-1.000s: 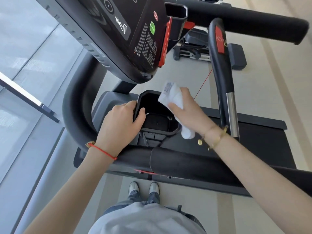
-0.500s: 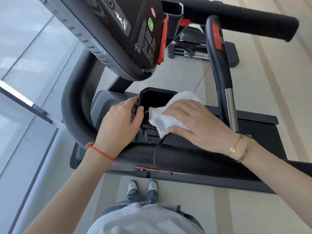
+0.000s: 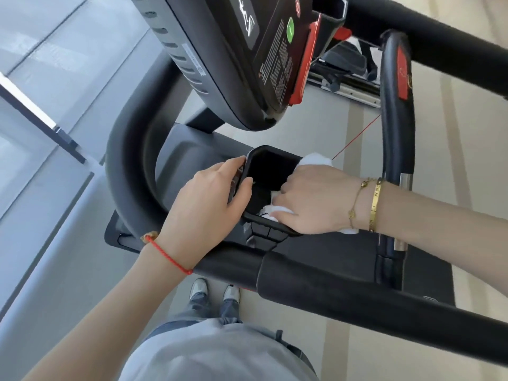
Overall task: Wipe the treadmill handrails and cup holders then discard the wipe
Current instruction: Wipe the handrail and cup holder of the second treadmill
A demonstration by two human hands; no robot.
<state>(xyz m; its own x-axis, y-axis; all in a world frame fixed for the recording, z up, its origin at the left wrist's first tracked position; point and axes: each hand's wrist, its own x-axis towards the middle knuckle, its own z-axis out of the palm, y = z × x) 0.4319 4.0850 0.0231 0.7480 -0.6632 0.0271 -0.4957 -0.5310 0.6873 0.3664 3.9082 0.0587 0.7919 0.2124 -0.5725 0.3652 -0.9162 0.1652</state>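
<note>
At frame centre, my right hand (image 3: 313, 199) had pushed the gripped wipe (image 3: 277, 210) down into the cup holder (image 3: 255, 158); my left hand (image 3: 211, 196) clasped its rim; interior wiping was underway

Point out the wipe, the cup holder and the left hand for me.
wipe (image 3: 316, 158): head view, white bunch above the right hand.
cup holder (image 3: 268, 154): head view, far rim.
left hand (image 3: 209, 199): head view, back of the hand gripping the holder's left rim.

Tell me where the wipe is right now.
In the head view, the wipe sits centre frame, pressed into the cup holder under the right hand.
</note>
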